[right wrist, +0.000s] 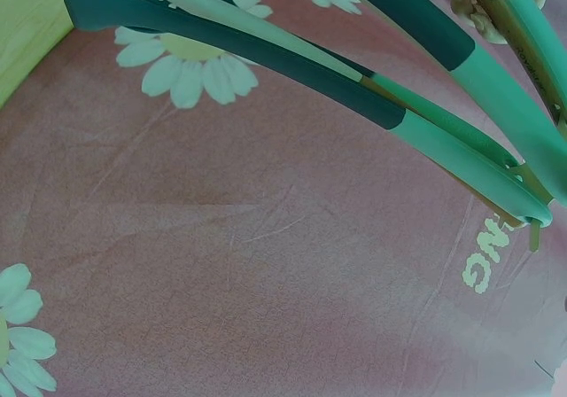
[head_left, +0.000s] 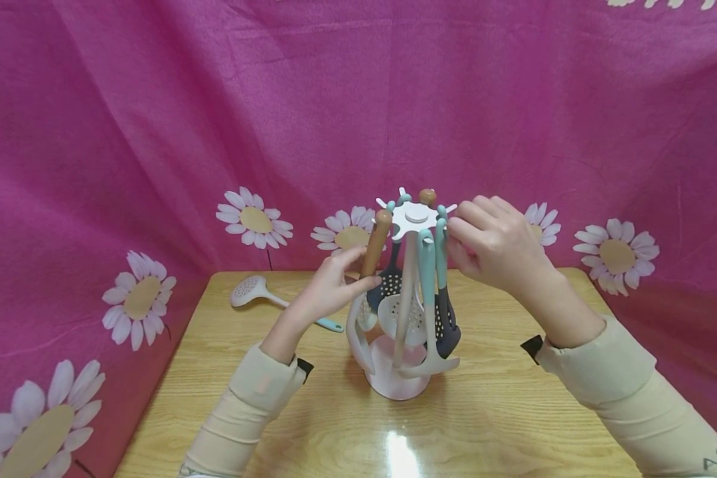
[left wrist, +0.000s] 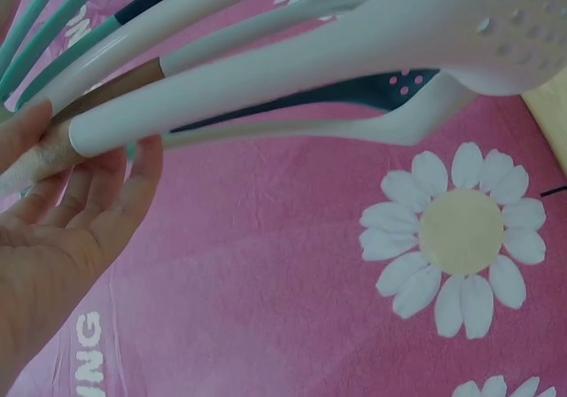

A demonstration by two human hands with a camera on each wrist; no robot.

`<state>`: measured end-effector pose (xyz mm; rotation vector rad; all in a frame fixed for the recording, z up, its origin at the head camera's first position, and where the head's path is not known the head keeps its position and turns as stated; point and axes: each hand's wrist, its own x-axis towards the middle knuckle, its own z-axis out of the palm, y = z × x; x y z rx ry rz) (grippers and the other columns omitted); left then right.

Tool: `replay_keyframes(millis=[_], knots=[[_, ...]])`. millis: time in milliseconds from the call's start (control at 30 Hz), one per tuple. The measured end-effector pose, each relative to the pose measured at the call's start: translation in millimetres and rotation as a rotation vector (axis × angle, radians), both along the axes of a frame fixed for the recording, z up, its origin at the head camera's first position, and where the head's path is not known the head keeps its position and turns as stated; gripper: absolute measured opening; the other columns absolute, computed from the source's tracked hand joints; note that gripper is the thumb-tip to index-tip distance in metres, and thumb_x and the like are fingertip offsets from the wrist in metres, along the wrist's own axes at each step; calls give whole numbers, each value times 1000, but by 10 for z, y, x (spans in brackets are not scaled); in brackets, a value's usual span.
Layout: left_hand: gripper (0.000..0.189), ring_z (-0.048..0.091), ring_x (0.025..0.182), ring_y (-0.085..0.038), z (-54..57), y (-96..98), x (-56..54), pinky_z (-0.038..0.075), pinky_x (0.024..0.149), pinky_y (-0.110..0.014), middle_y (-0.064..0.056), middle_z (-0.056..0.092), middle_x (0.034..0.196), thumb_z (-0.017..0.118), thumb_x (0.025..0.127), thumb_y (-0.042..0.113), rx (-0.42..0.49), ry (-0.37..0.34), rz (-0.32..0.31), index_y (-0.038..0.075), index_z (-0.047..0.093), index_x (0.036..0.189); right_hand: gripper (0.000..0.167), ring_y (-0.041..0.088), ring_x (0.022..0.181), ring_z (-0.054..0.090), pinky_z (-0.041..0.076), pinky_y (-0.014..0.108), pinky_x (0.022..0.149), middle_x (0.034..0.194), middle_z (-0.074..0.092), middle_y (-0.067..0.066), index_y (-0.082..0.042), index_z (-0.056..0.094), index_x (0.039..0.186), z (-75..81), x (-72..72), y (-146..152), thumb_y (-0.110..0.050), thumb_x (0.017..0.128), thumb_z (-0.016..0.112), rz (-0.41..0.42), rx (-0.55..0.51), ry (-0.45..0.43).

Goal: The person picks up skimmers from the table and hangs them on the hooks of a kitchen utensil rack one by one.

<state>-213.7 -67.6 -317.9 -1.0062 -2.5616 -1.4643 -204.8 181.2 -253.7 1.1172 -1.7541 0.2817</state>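
A white rotating-style utensil rack (head_left: 417, 214) stands on the table, hung with several kitchen utensils. On its left side, my left hand (head_left: 331, 285) grips the wooden handle (head_left: 375, 244) of a white skimmer (left wrist: 514, 29); the left wrist view shows thumb and fingers around that handle. My right hand (head_left: 498, 242) is beside the rack's right side, its fingers bent near a teal-handled utensil (head_left: 441, 255). Its fingertips are hidden, so whether it pinches anything cannot be told. Teal handles (right wrist: 478, 171) hang from the rack in the right wrist view.
Left of the rack, a pale skimmer with a teal handle (head_left: 330, 324) lies on the wooden table (head_left: 245, 372). The rack's round base (head_left: 397, 388) rests on the tabletop. A magenta cloth (head_left: 334, 99) with daisies hangs behind and at the sides.
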Motion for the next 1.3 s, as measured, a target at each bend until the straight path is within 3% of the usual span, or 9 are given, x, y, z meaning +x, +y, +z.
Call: replay_keyframes(millis=[100,167,367,467,567,700,900,1167,1300], knots=[[45,61,92,-21,2,-37,-6,49,82,-31,-9,61,105,70,79,13,5,38,-6,4,53,121,15,23,52,38,27,32,49,61,42,6,-4,46,64,-1,-4,1,-7,79,42,0,1,0],[47,60,93,-23,-10,-72,-30,47,85,-32,-9,60,107,71,78,12,43,102,-13,3,53,120,15,23,52,37,27,32,49,61,42,6,-4,46,64,-2,-3,0,-7,78,42,2,0,2],[35,54,101,-29,-160,-212,-209,44,89,-36,-15,57,111,65,79,0,166,405,35,-3,56,113,14,23,53,38,27,33,49,61,43,6,-4,46,64,-5,-1,3,-6,77,42,0,0,1],[28,53,104,-28,-268,-293,-312,41,93,-40,-16,58,109,62,80,0,94,528,119,-3,60,108,15,23,53,38,27,32,50,61,43,6,-4,47,64,-2,-2,5,-7,78,42,-1,7,2],[27,52,106,-28,-394,-377,-406,36,96,-45,-15,58,110,61,80,3,-44,585,207,-2,61,107,16,23,53,38,27,32,50,62,43,6,-4,46,64,3,-3,1,-7,79,40,-3,12,13],[30,51,108,-29,-598,-484,-531,34,97,-45,-14,58,114,60,81,6,-248,581,280,2,60,110,17,23,53,38,28,31,50,62,43,6,-4,45,63,6,-3,-5,-7,79,40,-5,12,28],[35,49,112,-28,-931,-615,-683,32,100,-43,-12,57,117,62,80,9,-467,500,304,3,58,114,17,23,53,38,28,31,50,62,43,6,-4,46,63,6,4,-2,-7,79,40,-10,16,18],[39,46,116,-28,-1329,-712,-805,32,100,-44,-11,54,120,62,79,8,-558,379,288,3,56,118,15,23,53,39,29,32,50,62,44,6,-4,46,64,4,5,-1,-6,77,41,-4,5,8],[42,45,117,-29,-1508,-725,-811,32,100,-45,-11,54,121,63,78,5,-589,303,260,4,55,119,14,23,53,38,28,32,50,61,43,6,-4,45,63,0,1,-4,-5,76,42,4,-4,7]])
